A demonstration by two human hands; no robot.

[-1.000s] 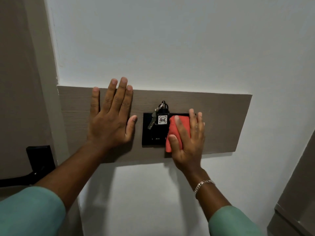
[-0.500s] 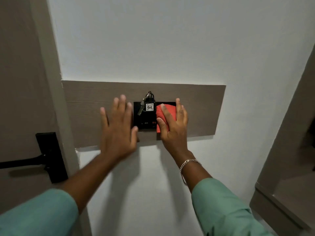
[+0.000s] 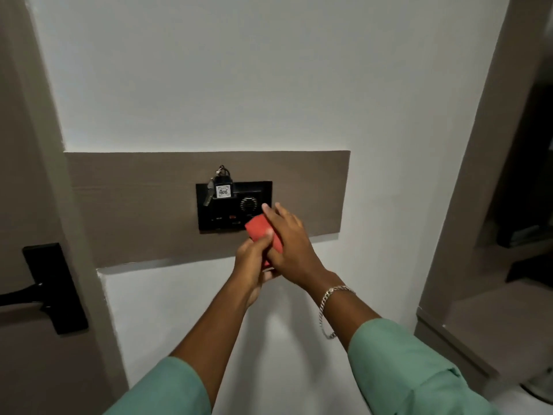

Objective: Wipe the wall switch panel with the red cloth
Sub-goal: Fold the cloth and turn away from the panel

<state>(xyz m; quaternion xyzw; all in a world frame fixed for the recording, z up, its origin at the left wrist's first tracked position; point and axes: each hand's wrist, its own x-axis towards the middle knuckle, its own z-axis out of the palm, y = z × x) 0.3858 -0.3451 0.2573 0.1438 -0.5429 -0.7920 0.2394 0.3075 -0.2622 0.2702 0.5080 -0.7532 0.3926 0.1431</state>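
Note:
A black wall switch panel point(image 3: 227, 215) with a round dial sits on a brown wooden backing board point(image 3: 134, 205). A key with a tag marked 406 point(image 3: 223, 190) hangs in its top slot. The folded red cloth point(image 3: 259, 232) is just off the panel's lower right corner, held between both hands. My left hand point(image 3: 253, 259) grips it from below with the thumb on its face. My right hand point(image 3: 291, 244) covers its right side, fingers pointing up toward the dial. Both hands are away from the wall surface.
A door with a black lever handle point(image 3: 45, 290) stands at the left, beside its frame point(image 3: 68, 205). White wall point(image 3: 209, 70) surrounds the board. At the right a brown door frame point(image 3: 466, 175) opens onto a darker room.
My left hand left the board and came over to the cloth. The right hand pulled the cloth down off the panel, uncovering the dial. The camera view backed away from the wall.

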